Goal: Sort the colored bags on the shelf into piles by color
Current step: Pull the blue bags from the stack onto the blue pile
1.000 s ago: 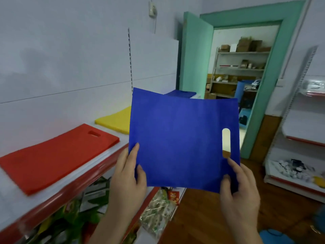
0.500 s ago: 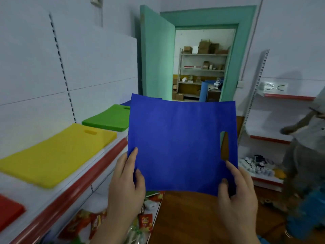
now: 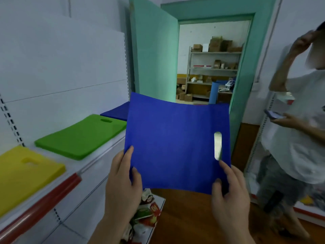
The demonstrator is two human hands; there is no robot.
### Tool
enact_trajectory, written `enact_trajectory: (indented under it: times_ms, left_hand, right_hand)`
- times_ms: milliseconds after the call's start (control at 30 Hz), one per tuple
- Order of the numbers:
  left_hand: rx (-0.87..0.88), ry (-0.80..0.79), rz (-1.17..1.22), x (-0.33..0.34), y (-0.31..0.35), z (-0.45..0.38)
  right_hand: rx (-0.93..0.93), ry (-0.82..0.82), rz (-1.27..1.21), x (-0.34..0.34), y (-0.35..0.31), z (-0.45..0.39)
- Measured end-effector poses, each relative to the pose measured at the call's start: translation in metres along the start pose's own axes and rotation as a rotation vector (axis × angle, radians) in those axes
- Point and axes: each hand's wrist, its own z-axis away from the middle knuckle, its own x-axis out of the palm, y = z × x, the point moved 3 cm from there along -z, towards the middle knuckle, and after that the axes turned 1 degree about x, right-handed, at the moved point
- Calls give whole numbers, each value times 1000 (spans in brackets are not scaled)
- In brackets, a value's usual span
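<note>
A blue bag (image 3: pixel 175 143) is held flat and upright in front of the camera, to the right of the shelf (image 3: pixel 98 161) and clear of it. Its lower left corner is pinched by the left hand (image 3: pixel 123 180), thumb on the near face and fingers behind. Its lower right corner is pinched by the right hand (image 3: pixel 228 196) just below the handle slot (image 3: pixel 218 146), which lies near the bag's right edge. On the shelf, three piles are laid in a row, apart from one another: a yellow pile (image 3: pixel 22 173) nearest, a green pile (image 3: pixel 79 136) beyond it, and a blue pile (image 3: pixel 116 112) farthest, partly hidden behind the held bag. A bystander (image 3: pixel 297 134) is seen at the right with a phone (image 3: pixel 273 114) in one hand. Beyond the bag, a green door (image 3: pixel 153 55) is seen standing open.
</note>
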Motion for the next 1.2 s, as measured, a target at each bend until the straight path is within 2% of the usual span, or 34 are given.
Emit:
enact_trajectory:
  times_ms: [267, 467, 733, 1067, 1200]
  left_hand:
    - [-40, 65, -58, 63, -36, -63]
    - [-77, 103, -26, 128, -73, -125]
    - [-101, 207, -34, 183, -113, -231]
    - [-191, 322, -257, 211, -161, -306]
    - [-284, 397, -351, 227, -172, -327]
  right_hand:
    - [-57, -72, -78, 76, 37, -84]
    - [-93, -68, -97, 139, 59, -156]
    - [-167, -86, -102, 236, 51, -273]
    - [-234, -261, -231, 374, 51, -357]
    - [-252, -365, -315, 435, 53, -394]
